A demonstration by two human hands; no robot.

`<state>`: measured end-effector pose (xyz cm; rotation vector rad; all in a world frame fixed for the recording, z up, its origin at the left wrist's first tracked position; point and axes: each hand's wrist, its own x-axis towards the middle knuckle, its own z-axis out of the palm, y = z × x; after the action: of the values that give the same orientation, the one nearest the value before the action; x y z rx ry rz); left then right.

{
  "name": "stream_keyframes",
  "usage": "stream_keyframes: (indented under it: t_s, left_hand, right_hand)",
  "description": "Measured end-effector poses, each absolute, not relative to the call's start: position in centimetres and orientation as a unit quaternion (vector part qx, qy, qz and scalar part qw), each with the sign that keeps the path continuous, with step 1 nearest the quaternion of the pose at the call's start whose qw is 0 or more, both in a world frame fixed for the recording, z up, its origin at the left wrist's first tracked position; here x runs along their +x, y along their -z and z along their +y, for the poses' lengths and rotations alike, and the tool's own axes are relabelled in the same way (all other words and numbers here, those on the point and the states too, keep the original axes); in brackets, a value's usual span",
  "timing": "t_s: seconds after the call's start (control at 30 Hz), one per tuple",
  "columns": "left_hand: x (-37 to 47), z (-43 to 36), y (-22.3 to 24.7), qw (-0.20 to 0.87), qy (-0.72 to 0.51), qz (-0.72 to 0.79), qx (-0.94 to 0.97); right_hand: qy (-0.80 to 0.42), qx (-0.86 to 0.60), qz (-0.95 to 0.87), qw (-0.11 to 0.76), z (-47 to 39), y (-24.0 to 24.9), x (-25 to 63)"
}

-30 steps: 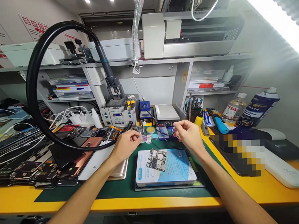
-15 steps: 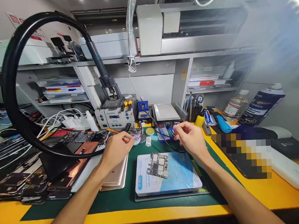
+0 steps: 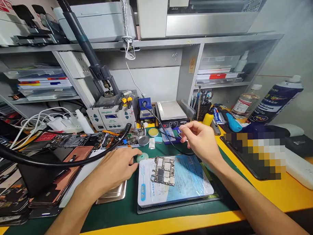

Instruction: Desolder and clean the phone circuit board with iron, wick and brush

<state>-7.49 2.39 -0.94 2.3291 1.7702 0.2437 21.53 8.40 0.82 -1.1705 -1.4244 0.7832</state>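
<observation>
My left hand (image 3: 119,166) is at the upper left corner of a blue and white pad (image 3: 149,196), its bent fingertips against a small pale green round object (image 3: 142,157). Over the pad's upper right side, my right hand (image 3: 200,140) has thumb and fingers pinched together; what they hold is too small to name. A bare circuit board (image 3: 163,171) lies on the pad between the hands. Behind it are a yellow round tin (image 3: 153,132) and a grey round lid (image 3: 143,140).
A black cable loops beside my right hand. At the left lie phone parts, a gold phone (image 3: 113,196) and a thick black hose (image 3: 78,163). A soldering station (image 3: 112,115) and small hot plate (image 3: 171,111) stand behind. Bottle and spray can (image 3: 276,99) are at the right.
My left hand has moved down and the round object, earlier raised between its fingers, is now low by the pad's corner. My right hand stays pinched. The view has tilted down.
</observation>
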Motion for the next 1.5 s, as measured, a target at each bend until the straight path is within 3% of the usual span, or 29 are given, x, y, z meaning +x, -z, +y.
stream_keyframes:
  t_s: [0.47, 0.77, 1.07, 1.33, 1.5]
  left_hand:
    - [-6.9, 2.7, 0.5, 0.087, -0.150, 0.609, 0.774]
    - [-4.0, 0.8, -1.4, 0.144, -0.142, 0.475, 0.856]
    - [-4.6, 0.7, -1.5, 0.035, -0.193, 0.409, 0.891]
    - [-5.0, -0.1, -4.9, -0.044, -0.230, 0.345, 0.909]
    - [-4.5, 0.4, -4.3, -0.080, -0.271, 0.398, 0.873]
  right_hand:
    - [-0.310, -0.489, -0.555, 0.598, 9.0, -0.9, 22.3]
    - [-0.339, -0.415, -0.576, 0.617, 8.9, -0.7, 22.0]
    - [-0.412, -0.402, -0.618, 0.535, 7.7, -2.1, 22.0]
    - [-0.617, -0.333, -0.655, 0.281, 6.8, -3.1, 22.4]
    - [-0.659, -0.330, -0.598, 0.314, 6.8, -2.9, 22.5]
